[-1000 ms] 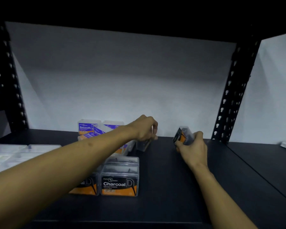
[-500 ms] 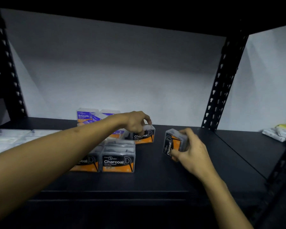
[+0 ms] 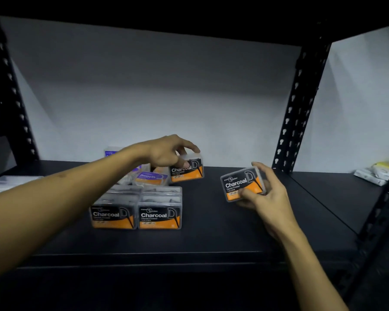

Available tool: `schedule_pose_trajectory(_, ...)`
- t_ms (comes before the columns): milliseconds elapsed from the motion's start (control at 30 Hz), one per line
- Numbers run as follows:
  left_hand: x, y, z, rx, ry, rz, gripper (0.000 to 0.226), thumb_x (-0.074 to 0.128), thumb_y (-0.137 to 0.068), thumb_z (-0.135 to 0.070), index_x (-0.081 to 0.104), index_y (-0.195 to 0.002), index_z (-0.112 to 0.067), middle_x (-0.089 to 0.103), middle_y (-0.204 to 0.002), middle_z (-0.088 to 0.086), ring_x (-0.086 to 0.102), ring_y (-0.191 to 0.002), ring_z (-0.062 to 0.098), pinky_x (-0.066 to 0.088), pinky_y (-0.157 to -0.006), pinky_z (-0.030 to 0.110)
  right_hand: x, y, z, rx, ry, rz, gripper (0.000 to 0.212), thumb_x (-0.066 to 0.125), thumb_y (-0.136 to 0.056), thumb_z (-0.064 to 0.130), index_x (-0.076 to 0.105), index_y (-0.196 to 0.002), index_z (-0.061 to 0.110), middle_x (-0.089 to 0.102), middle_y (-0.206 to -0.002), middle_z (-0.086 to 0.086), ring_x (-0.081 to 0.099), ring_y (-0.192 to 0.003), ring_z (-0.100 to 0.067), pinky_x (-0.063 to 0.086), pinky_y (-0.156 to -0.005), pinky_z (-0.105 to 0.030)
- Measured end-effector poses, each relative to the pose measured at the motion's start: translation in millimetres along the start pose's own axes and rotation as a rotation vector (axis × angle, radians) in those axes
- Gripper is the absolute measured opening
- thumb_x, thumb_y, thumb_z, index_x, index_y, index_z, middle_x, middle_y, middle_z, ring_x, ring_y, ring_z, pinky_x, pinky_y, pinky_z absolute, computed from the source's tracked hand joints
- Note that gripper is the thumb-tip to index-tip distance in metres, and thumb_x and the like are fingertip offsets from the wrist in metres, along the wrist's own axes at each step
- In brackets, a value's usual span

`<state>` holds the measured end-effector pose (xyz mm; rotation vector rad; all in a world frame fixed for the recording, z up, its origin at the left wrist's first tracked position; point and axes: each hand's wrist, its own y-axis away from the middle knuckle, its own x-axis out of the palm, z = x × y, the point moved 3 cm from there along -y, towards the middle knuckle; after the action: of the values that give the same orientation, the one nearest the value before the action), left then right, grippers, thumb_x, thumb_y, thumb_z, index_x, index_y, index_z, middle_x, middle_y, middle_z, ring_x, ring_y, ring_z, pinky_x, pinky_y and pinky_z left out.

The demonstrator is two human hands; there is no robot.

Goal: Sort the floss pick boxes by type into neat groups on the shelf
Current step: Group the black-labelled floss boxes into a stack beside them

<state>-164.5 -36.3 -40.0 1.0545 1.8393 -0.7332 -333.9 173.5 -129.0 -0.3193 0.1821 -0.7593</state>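
The left forearm (image 3: pixel 54 205) hides most of the blurred Smooth boxes (image 3: pixel 149 177).

Two clear Charcoal boxes (image 3: pixel 136 215) with black-and-orange labels stand side by side, touching, near the front of the dark shelf (image 3: pixel 211 239), labels facing forward. Behind them a third Charcoal box (image 3: pixel 189 171) stands upright, gripped from above. Just left of it lies a purple Smooth box (image 3: pixel 151 178), tilted among other blurred ones. A fourth Charcoal box (image 3: pixel 243 185) is held tilted, well right of the group.
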Motion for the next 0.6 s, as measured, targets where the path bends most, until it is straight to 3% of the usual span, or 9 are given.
schedule_pose_trajectory(100,-21,19,7,-0.026,0.020,-0.016,0.050,0.066,-0.094,-0.017,0.053,-0.140,-0.028,0.066,-0.119,0.004,0.069,-0.092,0.015,0.058,-0.073,0.022,11,-2,3,-0.020,0.001,0.001,0.050,0.070,-0.077,-0.013,0.059,-0.105,0.027,0.066,-0.094,-0.011,0.071,-0.073,-0.018,0.064,-0.067,-0.044)
schedule_pose_trajectory(200,-39,40,17,-0.070,0.010,-0.004,0.048,0.065,-0.094,-0.014,0.054,-0.139,-0.028,0.068,-0.116,0.003,0.069,-0.093,0.012,0.055,-0.069,0.015,25,-3,4,-0.066,0.095,0.051,0.043,0.078,-0.076,-0.003,0.059,-0.103,0.024,0.066,-0.089,-0.002,0.064,-0.064,0.000,0.054,-0.060,-0.017)
schedule_pose_trajectory(233,-45,48,22,-0.087,0.001,0.003,0.048,0.065,-0.093,-0.013,0.055,-0.137,-0.028,0.069,-0.114,0.002,0.070,-0.093,0.014,0.056,-0.071,0.017,31,-3,4,-0.069,0.107,0.077,0.042,0.080,-0.076,-0.001,0.059,-0.103,0.023,0.067,-0.089,-0.002,0.063,-0.062,0.001,0.050,-0.059,-0.013)
schedule_pose_trajectory(367,-57,76,51,-0.156,-0.007,0.030,0.045,0.071,-0.087,-0.012,0.063,-0.127,-0.031,0.075,-0.104,0.001,0.072,-0.094,0.020,0.057,-0.079,0.029,56,-5,0,-0.040,0.118,0.148,0.042,0.085,-0.075,0.006,0.055,-0.101,0.021,0.074,-0.092,-0.010,0.070,-0.075,-0.016,0.056,-0.069,-0.028)
schedule_pose_trajectory(500,-56,95,78,-0.214,-0.059,0.068,0.049,0.077,-0.082,-0.013,0.064,-0.127,-0.030,0.076,-0.101,0.002,0.071,-0.094,0.019,0.054,-0.081,0.027,78,-8,-6,-0.027,0.167,0.243,0.043,0.083,-0.080,0.011,0.061,-0.115,0.023,0.073,-0.104,-0.004,0.070,-0.092,-0.014,0.055,-0.082,-0.023)
schedule_pose_trajectory(600,-49,95,89,-0.230,-0.088,0.081,0.053,0.080,-0.078,-0.019,0.064,-0.126,-0.034,0.076,-0.101,-0.001,0.070,-0.094,0.020,0.053,-0.085,0.031,95,-14,-10,-0.030,0.252,0.322,0.045,0.080,-0.084,0.013,0.065,-0.125,0.023,0.071,-0.113,-0.001,0.068,-0.106,-0.016,0.053,-0.100,-0.039)
